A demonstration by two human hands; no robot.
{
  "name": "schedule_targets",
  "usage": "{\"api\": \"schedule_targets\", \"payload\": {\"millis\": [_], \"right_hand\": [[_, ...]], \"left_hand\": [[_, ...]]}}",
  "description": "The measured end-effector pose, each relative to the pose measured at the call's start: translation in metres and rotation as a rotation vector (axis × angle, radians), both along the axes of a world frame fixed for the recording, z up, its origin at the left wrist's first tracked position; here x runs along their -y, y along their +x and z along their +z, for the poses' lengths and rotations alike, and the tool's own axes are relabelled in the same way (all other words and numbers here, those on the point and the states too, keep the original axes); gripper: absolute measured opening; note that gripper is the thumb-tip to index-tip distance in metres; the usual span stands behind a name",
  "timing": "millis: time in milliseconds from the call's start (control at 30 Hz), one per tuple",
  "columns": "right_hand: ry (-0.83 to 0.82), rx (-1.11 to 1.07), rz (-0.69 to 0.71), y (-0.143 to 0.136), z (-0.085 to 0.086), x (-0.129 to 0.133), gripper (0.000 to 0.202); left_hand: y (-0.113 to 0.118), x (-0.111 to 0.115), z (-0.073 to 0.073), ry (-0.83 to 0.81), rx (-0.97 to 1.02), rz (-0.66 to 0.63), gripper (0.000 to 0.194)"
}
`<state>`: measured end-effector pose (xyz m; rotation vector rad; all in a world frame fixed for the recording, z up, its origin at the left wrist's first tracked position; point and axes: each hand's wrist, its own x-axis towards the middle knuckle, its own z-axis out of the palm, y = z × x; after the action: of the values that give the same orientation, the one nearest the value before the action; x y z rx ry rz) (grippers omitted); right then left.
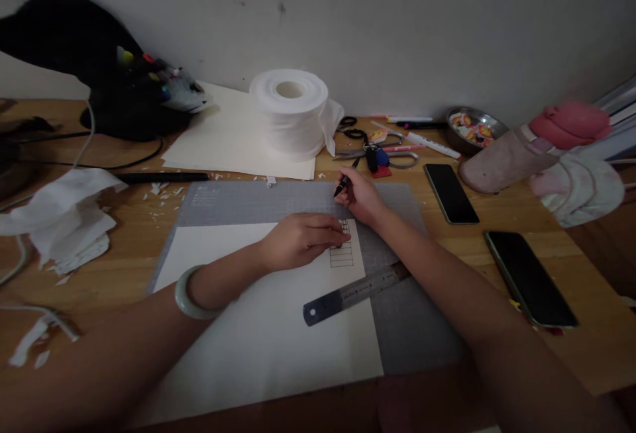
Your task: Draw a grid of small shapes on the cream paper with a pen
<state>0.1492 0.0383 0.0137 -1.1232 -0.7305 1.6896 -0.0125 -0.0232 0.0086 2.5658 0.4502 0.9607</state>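
Paper (pixel 268 340) sits on the grey mat (pixel 407 334), near edge close to the bench's (pixel 596 334) edge, wide white stretch left of the ruler (pixel 330 306). Left hand's (pixel 298 240) fingers curve over the inked grid (pixel 342 257), can't tell if they're pinching anything; right hand's (pixel 362 196) grip a black pen (pixel 342 187). Ruler print's too tiny to read.

The markings on the ruler (pixel 342 298) and grey mat (pixel 238 202) are illegible.
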Motion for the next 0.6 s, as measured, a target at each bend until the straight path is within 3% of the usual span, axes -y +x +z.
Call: {"api": "schedule_targets", "payload": {"millis": [600], "right_hand": [[-0.017, 0.000, 0.007, -0.0012, 0.0022, 0.0009, 0.029]], "left_hand": [[0.0011, 0.0010, 0.0036, -0.060, 0.007, -0.019, 0.024]]}}
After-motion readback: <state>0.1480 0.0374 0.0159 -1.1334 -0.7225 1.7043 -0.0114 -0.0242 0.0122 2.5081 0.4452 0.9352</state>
